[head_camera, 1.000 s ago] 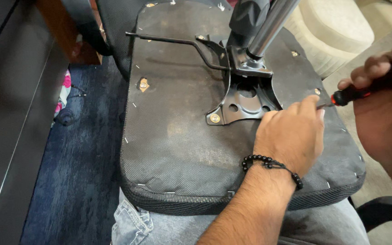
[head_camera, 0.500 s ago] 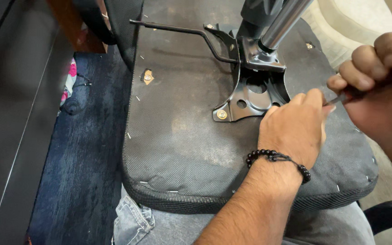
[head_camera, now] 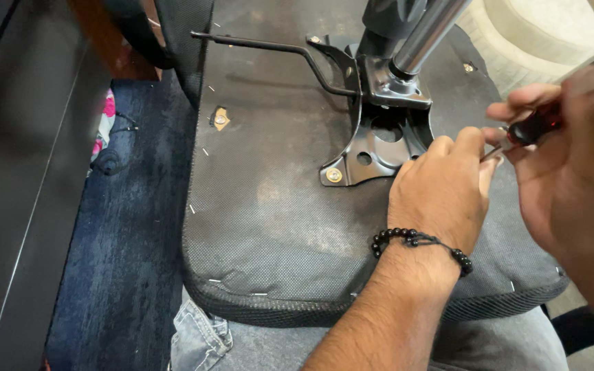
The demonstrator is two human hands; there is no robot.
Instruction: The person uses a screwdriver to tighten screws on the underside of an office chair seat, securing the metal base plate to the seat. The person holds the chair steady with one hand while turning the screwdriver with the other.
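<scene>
Nearest, grey trouser cloth (head_camera: 489, 343) and a fold of blue denim (head_camera: 197, 336) are seen at the lower edge, under the seat.

The seat (head_camera: 269, 227), an upturned chair cushion, is laid across the lap. Its underside is covered in black mesh-weave fabric, dusty, scuffed pale in patches, with small staples dotted along the rounded edge.

The left hand (head_camera: 441, 196) is rested on the seat, knuckles up, a black bead bracelet (head_camera: 417, 240) worn at the wrist. Its fingers are curled and pinched on the thin metal shaft of the screwdriver (head_camera: 541, 124), just right of the plate.

The right hand (head_camera: 572, 165) is blurred at the right edge; its fingers are clenched around the screwdriver's red-and-black handle. The tip is hidden behind the left fingers.

The plate (head_camera: 372, 148), stamped black metal with round cut-outs and raised edges, is seated at the seat's middle. One brass-coloured bolt (head_camera: 334, 175) is seen at its near-left corner. A bent black lever (head_camera: 269, 47) is run leftward from it. A polished steel column (head_camera: 424, 34) is risen from its far end, tilted right.

At left, dark blue carpet (head_camera: 125, 240); beyond, dark panels (head_camera: 15, 172).
</scene>
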